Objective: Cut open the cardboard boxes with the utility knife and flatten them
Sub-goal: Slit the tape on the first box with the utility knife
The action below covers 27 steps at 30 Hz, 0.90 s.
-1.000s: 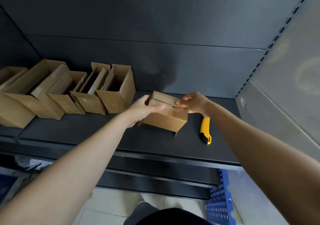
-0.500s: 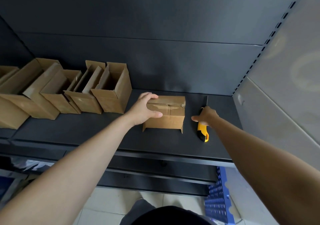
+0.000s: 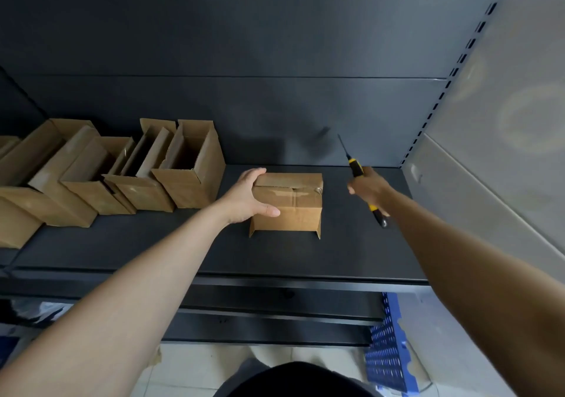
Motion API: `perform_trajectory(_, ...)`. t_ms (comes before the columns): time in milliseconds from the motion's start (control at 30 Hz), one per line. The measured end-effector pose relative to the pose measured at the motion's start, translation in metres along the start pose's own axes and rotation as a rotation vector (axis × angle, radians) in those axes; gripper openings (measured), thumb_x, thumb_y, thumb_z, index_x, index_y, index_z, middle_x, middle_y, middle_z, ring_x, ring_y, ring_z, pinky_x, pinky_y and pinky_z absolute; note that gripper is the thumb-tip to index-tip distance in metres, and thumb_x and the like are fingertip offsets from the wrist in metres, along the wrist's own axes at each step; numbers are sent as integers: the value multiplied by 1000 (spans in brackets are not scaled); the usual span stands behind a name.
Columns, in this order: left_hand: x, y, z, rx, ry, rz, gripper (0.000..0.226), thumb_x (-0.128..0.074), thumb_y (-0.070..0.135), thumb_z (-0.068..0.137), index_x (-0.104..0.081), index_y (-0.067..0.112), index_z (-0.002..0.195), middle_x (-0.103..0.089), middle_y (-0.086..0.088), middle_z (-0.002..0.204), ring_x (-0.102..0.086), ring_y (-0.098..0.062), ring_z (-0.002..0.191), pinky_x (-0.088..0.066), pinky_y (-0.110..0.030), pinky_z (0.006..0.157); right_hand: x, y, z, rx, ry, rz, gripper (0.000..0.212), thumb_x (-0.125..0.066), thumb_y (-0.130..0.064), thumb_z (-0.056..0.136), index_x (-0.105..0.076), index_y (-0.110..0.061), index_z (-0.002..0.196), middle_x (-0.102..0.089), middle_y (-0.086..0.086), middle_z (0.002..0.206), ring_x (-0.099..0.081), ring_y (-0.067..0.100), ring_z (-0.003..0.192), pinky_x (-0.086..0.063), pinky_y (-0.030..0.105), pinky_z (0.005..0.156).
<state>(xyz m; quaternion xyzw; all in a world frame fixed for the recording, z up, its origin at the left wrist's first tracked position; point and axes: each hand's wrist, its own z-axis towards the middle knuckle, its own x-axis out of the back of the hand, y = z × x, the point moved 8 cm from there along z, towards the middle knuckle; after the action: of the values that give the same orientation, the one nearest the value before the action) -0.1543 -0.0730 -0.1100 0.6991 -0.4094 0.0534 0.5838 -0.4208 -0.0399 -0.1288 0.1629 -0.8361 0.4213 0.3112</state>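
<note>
The small brown cardboard box [image 3: 293,210] stands closed on the dark shelf [image 3: 183,253], near mid-shelf. The left hand [image 3: 247,196] grips its 9 o'clock end, fingers curled over the top and thumb pressed on the near face. The right hand [image 3: 368,187] is wrapped round the yellow-and-black utility knife [image 3: 355,168], held in the air at the box's 3 o'clock, apart from it. The blade [image 3: 343,146] is out and points toward 11 o'clock. The box's taped seam [image 3: 290,188] runs from 9 to 3 o'clock, so the knife hand is the nearer to its 3 o'clock end and would likely enter there. A row of opened brown cardboard boxes [image 3: 189,170] stands at 9 o'clock.
</note>
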Motion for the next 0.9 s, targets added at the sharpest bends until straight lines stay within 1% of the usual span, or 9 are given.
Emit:
perform_trajectory(100, 1, 1, 2, -1, -10, -19, 101, -85, 19, 69, -24, 27, 149, -23, 5, 151, -31, -18, 134, -32, -33, 109, 12, -41, -23, 181, -182, 100, 25, -45, -39, 99, -40, -21, 116, -42, 7, 77, -41, 18, 57, -39, 27, 47)
perform_trajectory(167, 2, 1, 2, 1, -12, -19, 101, -85, 18, 69, -23, 28, 148, -23, 5, 151, -31, -18, 134, -32, -32, 108, 12, -65, -41, 297, -292, -26, 18, -45, -35, 100, -50, -17, 104, -48, 7, 73, -46, 19, 55, -46, 29, 51)
perform_trajectory(200, 2, 0, 3, 6, -13, -26, 103, -85, 17, 69, -21, 29, 149, -23, 4, 152, -30, -19, 135, -30, -32, 108, 11, -74, -49, 340, -316, -145, 13, -48, -31, 99, -54, -20, 95, -55, 7, 76, -53, 20, 57, -50, 31, 59)
perform_trajectory(267, 1, -2, 3, 11, -22, -59, 109, -85, 15, 68, -14, 30, 150, -21, 3, 154, -27, -19, 138, -27, -33, 110, 9, -83, -58, 388, -302, -416, 12, -51, -26, 95, -56, -24, 84, -64, 5, 84, -60, 19, 64, -51, 32, 72)
perform_trajectory(333, 1, -2, 3, 7, -34, -65, 112, -86, 14, 67, -12, 30, 150, -21, 3, 154, -27, -20, 138, -27, -33, 111, 7, -87, -64, 386, -280, -595, 13, -51, -28, 93, -58, -23, 83, -63, 4, 83, -59, 19, 65, -47, 30, 70)
perform_trajectory(400, 2, -1, 3, 2, -38, -24, 108, -86, 15, 67, -17, 29, 150, -21, 4, 153, -28, -20, 137, -28, -34, 111, 3, -90, -70, 370, -265, -679, 22, -50, -37, 93, -62, -18, 92, -62, 4, 83, -58, 19, 68, -45, 29, 67)
perform_trajectory(533, 4, 4, 4, -31, -39, 35, 102, -87, 16, 66, -26, 24, 147, -21, 4, 152, -30, -20, 136, -32, -34, 109, -4, -104, -75, 401, -134, -888, 40, -42, -55, 94, -59, -21, 103, -61, 2, 97, -59, 22, 85, -44, 33, 69)
perform_trajectory(767, 5, 6, 8, -71, -59, 129, 96, -86, 17, 66, -30, 20, 144, -25, 2, 147, -33, -21, 132, -37, -35, 106, -23, -131, -87, 494, -50, -1112, 30, -38, -43, 98, -56, -20, 104, -53, -1, 93, -53, 22, 85, -41, 31, 70)
perform_trajectory(900, 2, 4, 10, -99, -62, 226, 96, -84, 17, 67, -29, 18, 146, -24, 3, 150, -33, -21, 133, -38, -30, 101, -34, -142, -88, 502, -12, -1224, 23, -39, -30, 96, -58, -17, 99, -52, -2, 81, -54, 21, 76, -39, 28, 60)
